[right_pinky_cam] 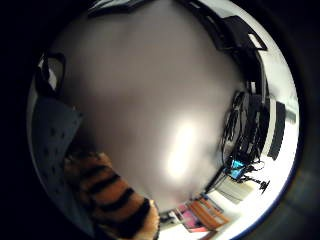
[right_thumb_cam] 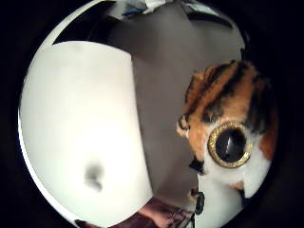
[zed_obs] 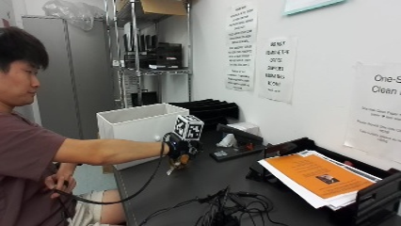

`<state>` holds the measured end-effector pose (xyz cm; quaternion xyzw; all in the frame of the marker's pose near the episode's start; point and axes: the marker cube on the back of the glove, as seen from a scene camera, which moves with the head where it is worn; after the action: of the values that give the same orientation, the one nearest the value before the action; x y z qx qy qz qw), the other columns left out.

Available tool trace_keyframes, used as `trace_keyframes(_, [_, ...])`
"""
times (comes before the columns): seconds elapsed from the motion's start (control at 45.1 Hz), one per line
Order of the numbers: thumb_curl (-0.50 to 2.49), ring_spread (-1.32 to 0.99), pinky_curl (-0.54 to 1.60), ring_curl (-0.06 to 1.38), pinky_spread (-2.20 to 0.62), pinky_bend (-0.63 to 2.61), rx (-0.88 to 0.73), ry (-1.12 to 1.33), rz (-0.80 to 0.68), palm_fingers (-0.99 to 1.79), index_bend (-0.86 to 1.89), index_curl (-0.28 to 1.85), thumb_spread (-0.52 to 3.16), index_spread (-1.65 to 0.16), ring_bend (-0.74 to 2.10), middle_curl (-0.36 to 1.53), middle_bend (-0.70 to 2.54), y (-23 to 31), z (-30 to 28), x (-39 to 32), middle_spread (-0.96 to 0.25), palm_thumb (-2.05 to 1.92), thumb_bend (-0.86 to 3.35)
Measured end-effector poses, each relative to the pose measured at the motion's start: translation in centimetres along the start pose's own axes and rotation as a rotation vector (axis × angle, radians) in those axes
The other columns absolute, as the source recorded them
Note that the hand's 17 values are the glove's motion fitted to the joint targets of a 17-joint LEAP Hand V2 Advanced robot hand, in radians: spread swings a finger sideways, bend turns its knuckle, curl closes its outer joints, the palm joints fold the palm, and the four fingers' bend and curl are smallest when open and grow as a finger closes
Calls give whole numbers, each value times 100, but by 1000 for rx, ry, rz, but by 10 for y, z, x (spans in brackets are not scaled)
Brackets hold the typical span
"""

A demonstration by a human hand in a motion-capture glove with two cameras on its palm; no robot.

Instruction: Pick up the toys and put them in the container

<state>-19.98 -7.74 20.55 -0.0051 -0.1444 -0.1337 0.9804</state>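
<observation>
A plush tiger toy (zed_obs: 181, 163) with orange and black stripes hangs from my gloved right hand (zed_obs: 179, 148), which grips it from above over the dark table (zed_obs: 188, 188). The white container (zed_obs: 139, 123) stands just behind and to the left of the hand, at the table's near-left corner. In the thumb side palm view the tiger's face with a large gold-rimmed eye (right_thumb_cam: 229, 144) is close to the palm, and the container's white inside (right_thumb_cam: 80, 128) lies beside it, with a small pale thing (right_thumb_cam: 93, 176) on its floor. The striped fur (right_pinky_cam: 112, 197) also shows in the little finger side palm view.
A black paper tray (zed_obs: 370, 197) holding orange and white sheets stands at the right. Loose black cables (zed_obs: 228, 207) lie on the table's front. A black desk device (zed_obs: 236, 141) sits by the wall. Metal shelving (zed_obs: 150, 52) rises behind the container.
</observation>
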Motion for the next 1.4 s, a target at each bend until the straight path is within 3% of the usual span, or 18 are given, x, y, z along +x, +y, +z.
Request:
trace_keyframes(0.177, [64,-36,45,63,-36,112,7,-4,-7,105,20,0,78,-24,125,58,73,12,-68,-12,-37,69,21])
trace_keyframes(0.444, [74,-38,47,63,-38,109,192,85,-60,105,20,0,60,-28,123,66,77,56,-250,-44,-38,69,16])
trace_keyframes(0.577, [78,-38,48,63,-38,109,230,143,-66,106,20,0,55,-29,123,69,76,69,-292,-62,-38,70,14])
trace_keyframes(0.865, [85,-39,49,63,-39,108,224,212,-243,105,20,0,48,-31,122,75,72,62,-293,-191,-39,70,9])
trace_keyframes(1.175, [91,-39,50,63,-39,107,202,156,-624,105,20,0,46,-31,121,80,68,76,-251,-321,-40,71,5])
trace_keyframes(1.397, [95,-39,51,63,-39,107,150,147,-581,105,19,0,46,-31,121,84,64,71,-233,-337,-41,72,3])
